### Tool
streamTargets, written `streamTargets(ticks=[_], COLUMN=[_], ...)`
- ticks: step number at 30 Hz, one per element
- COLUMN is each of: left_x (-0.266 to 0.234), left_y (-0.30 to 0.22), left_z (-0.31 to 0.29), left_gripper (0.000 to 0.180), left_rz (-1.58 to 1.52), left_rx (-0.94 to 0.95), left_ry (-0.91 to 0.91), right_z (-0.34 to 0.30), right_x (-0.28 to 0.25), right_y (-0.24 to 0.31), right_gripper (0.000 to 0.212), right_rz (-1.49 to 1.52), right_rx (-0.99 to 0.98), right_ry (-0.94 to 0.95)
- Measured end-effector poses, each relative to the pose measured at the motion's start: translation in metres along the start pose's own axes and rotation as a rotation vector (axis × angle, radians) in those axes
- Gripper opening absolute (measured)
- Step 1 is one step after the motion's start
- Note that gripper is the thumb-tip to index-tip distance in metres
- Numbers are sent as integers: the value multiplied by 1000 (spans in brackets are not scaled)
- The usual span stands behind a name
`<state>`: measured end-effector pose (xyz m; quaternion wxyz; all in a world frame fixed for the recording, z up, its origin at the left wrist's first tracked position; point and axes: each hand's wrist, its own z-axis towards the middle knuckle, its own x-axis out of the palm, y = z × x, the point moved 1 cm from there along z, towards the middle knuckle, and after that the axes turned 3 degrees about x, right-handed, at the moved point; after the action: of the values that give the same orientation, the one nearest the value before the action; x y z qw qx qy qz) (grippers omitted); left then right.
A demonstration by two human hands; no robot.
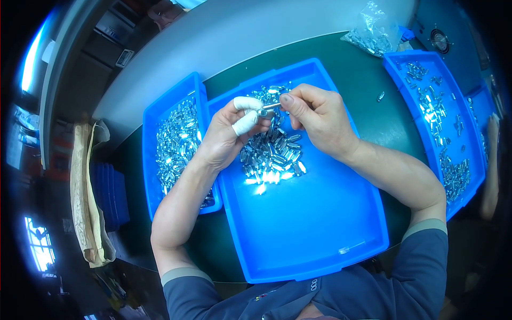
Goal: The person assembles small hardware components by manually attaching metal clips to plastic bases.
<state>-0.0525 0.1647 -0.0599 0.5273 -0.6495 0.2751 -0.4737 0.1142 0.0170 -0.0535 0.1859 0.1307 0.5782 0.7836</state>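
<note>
My left hand, with white covers on its thumb and a finger, pinches a small shiny metal sleeve over the big blue tray. From the other side my right hand closes its thumb and index finger on the end of a thin metal pin. Pin and sleeve meet between the hands; whether one sits inside the other I cannot tell. Below them a heap of small silvery metal parts lies in the tray's far half, partly hidden by my hands.
A narrower blue tray full of metal parts stands left, another blue tray right. Behind that lies a clear bag of parts. One loose part rests on the green tabletop. Another person's arm shows far right.
</note>
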Motion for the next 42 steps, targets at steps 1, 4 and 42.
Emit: streamTargets(ticks=[1, 4, 42], left_x=[0, -1, -14], left_y=[0, 1, -45], left_z=[0, -1, -53], left_gripper=[23, 23, 13], left_rz=[6, 33, 1048], left_rx=[2, 8, 239], left_ry=[-2, -29, -425], right_z=[0, -1, 16], right_x=[0, 1, -12], right_y=[1, 2, -25], right_gripper=[30, 28, 35], right_rz=[0, -86, -16], right_rx=[1, -5, 56], right_ry=[0, 21, 7])
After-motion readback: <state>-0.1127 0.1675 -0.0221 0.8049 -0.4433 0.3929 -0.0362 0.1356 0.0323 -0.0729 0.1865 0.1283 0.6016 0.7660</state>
